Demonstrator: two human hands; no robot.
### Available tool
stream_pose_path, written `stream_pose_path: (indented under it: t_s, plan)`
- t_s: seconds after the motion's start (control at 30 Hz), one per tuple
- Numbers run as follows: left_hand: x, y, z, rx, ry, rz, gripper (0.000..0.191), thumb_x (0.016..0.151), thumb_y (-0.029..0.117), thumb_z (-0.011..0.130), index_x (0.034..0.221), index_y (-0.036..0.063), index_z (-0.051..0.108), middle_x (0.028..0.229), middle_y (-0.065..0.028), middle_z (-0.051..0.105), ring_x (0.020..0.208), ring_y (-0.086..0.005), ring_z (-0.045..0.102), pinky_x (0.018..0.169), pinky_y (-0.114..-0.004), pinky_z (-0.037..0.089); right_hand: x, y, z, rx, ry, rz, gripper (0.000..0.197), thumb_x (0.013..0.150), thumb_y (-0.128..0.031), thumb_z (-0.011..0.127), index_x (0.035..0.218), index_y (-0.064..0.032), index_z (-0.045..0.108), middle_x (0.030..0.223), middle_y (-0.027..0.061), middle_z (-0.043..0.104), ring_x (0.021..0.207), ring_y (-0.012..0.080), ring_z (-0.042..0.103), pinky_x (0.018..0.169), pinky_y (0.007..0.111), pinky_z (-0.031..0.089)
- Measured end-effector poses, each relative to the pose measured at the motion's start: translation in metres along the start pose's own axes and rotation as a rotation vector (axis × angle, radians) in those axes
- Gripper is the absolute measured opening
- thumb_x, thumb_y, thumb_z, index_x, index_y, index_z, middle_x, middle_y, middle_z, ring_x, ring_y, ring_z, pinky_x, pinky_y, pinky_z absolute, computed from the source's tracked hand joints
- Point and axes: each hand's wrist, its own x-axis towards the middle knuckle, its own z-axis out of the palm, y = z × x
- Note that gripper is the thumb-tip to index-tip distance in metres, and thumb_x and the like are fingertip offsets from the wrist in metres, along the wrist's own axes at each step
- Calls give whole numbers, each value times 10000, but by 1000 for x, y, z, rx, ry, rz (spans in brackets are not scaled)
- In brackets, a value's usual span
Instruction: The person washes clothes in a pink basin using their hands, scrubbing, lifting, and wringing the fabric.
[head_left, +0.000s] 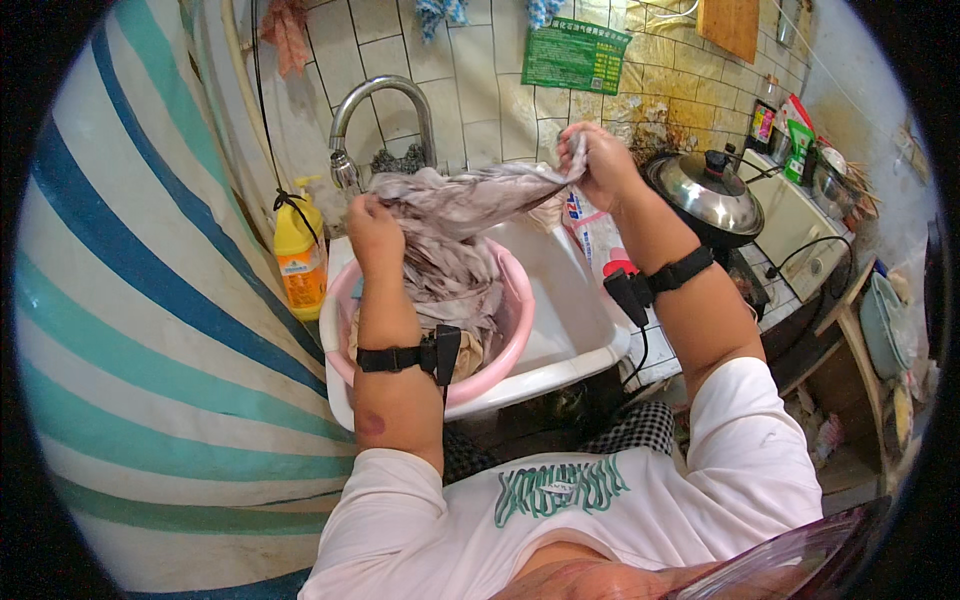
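Note:
A wet-looking greyish-white patterned cloth (480, 199) is stretched between my two hands above a pink plastic basin (517, 300). My left hand (375, 229) grips its left part, in front of the tap. Farther right and higher, my right hand (600, 165) is closed round a bunched end. The cloth's lower folds hang into the basin. Beige fabric (469, 352) lies in the basin, partly hidden by my left forearm. The basin rests in the left part of a white sink (577, 360).
A curved metal tap (382, 82) stands behind the cloth. Left of the sink is a yellow bottle (298, 255); a striped curtain (187, 315) hangs beside it. On the right are a lidded wok (712, 195), a printed plastic bag (592, 232) and a black cable (817, 244).

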Motion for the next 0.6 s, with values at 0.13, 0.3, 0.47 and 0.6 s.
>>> stream_pose_path:
  t_s: [0.13, 0.3, 0.47, 0.6]
  plan:
    - [11, -13, -5, -71, 334, 53, 192, 830, 49, 486, 984, -54, 535, 930, -246, 585, 871, -398, 566, 802, -416, 442, -11, 42, 4, -541, -323, -84, 224, 872, -273, 490, 876, -72, 589, 833, 67, 582, 657, 184, 555, 596, 291, 458]
    - [17, -18, -12, -193, 424, -95, 230, 784, -1, 459, 993, -73, 524, 930, -219, 591, 871, -349, 578, 805, -392, 443, -50, 86, 11, -1388, -519, 7, 446, 712, -359, 691, 1026, -54, 604, 1060, 160, 586, 880, 312, 611, 773, 380, 481]
    - [14, -16, -8, -214, 310, 68, 185, 729, -9, 530, 902, -40, 587, 887, -142, 607, 799, -245, 585, 742, -323, 452, -43, 95, 6, -1631, -827, -95, 320, 659, -242, 689, 962, -150, 640, 935, 151, 644, 867, 311, 621, 741, 403, 476]
    - [19, -33, -2, -159, 226, 55, 147, 750, 7, 551, 883, -35, 600, 840, -129, 614, 744, -212, 584, 711, -318, 456, -29, 106, 23, -1508, -745, 88, 186, 670, -155, 649, 844, -87, 641, 897, 129, 640, 848, 259, 618, 726, 363, 476]
